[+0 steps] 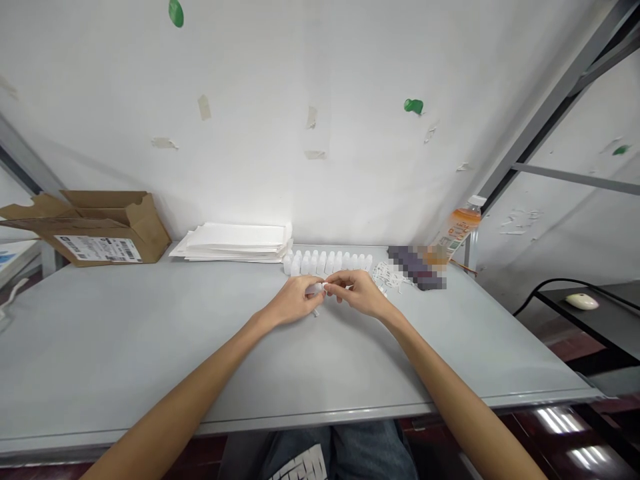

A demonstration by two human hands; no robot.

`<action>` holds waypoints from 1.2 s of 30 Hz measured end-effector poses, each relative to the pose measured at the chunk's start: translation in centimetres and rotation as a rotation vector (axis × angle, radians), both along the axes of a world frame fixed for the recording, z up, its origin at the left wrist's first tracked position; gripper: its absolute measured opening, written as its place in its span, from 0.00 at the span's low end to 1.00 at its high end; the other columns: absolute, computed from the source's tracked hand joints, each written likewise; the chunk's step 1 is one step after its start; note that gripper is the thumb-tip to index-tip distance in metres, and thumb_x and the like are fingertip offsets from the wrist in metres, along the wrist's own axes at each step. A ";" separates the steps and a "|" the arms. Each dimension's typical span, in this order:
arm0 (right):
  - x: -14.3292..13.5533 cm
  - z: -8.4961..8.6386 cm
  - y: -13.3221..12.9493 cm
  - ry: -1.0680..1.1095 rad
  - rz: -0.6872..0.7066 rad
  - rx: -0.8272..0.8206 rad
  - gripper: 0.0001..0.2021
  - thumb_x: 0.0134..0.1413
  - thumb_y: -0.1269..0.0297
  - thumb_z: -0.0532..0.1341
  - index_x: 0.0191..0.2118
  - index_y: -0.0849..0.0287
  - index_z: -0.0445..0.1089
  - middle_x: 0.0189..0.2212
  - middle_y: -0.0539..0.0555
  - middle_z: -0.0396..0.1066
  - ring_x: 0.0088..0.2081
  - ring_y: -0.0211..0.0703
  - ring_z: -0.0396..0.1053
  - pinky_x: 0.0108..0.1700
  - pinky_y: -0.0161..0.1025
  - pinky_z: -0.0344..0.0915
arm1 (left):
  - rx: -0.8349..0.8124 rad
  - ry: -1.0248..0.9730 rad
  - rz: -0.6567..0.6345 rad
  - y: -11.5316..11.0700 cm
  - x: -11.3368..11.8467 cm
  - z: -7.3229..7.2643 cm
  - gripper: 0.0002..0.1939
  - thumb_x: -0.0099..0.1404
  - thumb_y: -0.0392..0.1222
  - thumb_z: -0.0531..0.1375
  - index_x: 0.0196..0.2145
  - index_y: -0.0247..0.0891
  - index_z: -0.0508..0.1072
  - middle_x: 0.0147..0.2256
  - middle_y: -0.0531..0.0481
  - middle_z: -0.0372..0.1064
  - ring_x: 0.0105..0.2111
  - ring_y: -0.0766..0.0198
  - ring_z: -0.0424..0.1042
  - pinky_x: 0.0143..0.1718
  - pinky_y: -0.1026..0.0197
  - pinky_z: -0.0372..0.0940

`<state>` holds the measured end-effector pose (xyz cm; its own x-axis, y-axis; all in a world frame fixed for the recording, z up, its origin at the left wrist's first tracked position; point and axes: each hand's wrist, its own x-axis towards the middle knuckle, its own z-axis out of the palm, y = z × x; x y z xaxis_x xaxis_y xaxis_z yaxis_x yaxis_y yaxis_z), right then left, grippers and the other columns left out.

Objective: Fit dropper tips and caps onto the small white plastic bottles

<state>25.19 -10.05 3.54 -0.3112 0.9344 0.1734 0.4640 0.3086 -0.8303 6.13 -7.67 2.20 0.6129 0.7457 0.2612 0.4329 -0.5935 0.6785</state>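
My left hand [296,300] is closed around a small translucent white bottle [314,289], which lies nearly sideways in its fingers. Thumb and forefinger of my right hand [356,292] pinch a small white part at the bottle's right end; its exact shape is mostly hidden. Both hands meet just above the middle of the table. Below the left fingertips a small white piece [316,312] rests on the surface. Behind the hands, several similar small white bottles [334,261] stand upright in rows. Right of them lies a loose heap of small white pieces [393,277].
A grey table [210,373] runs back to a white wall. An opened cardboard box [100,233] stands at the far left, beside a stack of white sheets [233,241]. At the right are a blurred dark object [417,268] and an orange drink bottle [457,230].
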 end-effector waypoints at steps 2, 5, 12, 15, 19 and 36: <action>0.0 -0.1 0.0 -0.013 0.009 0.003 0.14 0.58 0.55 0.59 0.33 0.60 0.74 0.28 0.52 0.73 0.24 0.34 0.66 0.30 0.34 0.62 | -0.013 -0.017 -0.019 -0.1 0.0 0.1 0.15 0.65 0.40 0.51 0.41 0.38 0.77 0.36 0.50 0.75 0.26 0.68 0.68 0.30 0.65 0.63; -0.2 -0.3 0.1 -0.049 0.005 0.009 0.18 0.61 0.52 0.56 0.28 0.61 0.71 0.23 0.50 0.69 0.22 0.34 0.64 0.29 0.34 0.60 | -0.026 -0.028 -0.008 -0.3 0.2 0.2 0.15 0.65 0.41 0.52 0.40 0.37 0.78 0.34 0.50 0.75 0.26 0.67 0.68 0.31 0.64 0.64; -0.4 -0.7 0.2 -0.173 -0.081 0.059 0.23 0.64 0.53 0.51 0.21 0.60 0.63 0.19 0.50 0.66 0.24 0.35 0.63 0.28 0.33 0.55 | -0.030 -0.030 -0.008 -0.3 0.3 0.1 0.14 0.64 0.41 0.53 0.41 0.36 0.77 0.33 0.51 0.75 0.25 0.67 0.67 0.31 0.64 0.64; -0.1 -0.4 0.1 -0.129 -0.090 0.079 0.16 0.62 0.54 0.54 0.29 0.60 0.69 0.25 0.50 0.71 0.22 0.33 0.64 0.28 0.33 0.57 | -0.031 -0.021 0.007 -0.1 0.2 0.0 0.14 0.65 0.42 0.53 0.41 0.36 0.77 0.32 0.51 0.74 0.23 0.68 0.66 0.29 0.64 0.63; 0.2 0.2 -0.1 -0.012 0.007 -0.001 0.11 0.56 0.56 0.61 0.38 0.59 0.72 0.30 0.51 0.73 0.24 0.35 0.68 0.28 0.33 0.61 | -0.023 -0.009 0.018 0.0 0.1 -0.1 0.15 0.65 0.43 0.53 0.40 0.35 0.77 0.32 0.50 0.74 0.26 0.66 0.66 0.29 0.64 0.61; 0.2 0.2 -0.1 -0.015 0.038 -0.017 0.12 0.57 0.57 0.60 0.35 0.60 0.74 0.29 0.53 0.74 0.24 0.36 0.69 0.26 0.33 0.61 | -0.015 -0.042 -0.002 -0.1 0.2 -0.1 0.15 0.64 0.41 0.53 0.40 0.36 0.78 0.36 0.48 0.76 0.31 0.64 0.71 0.32 0.65 0.64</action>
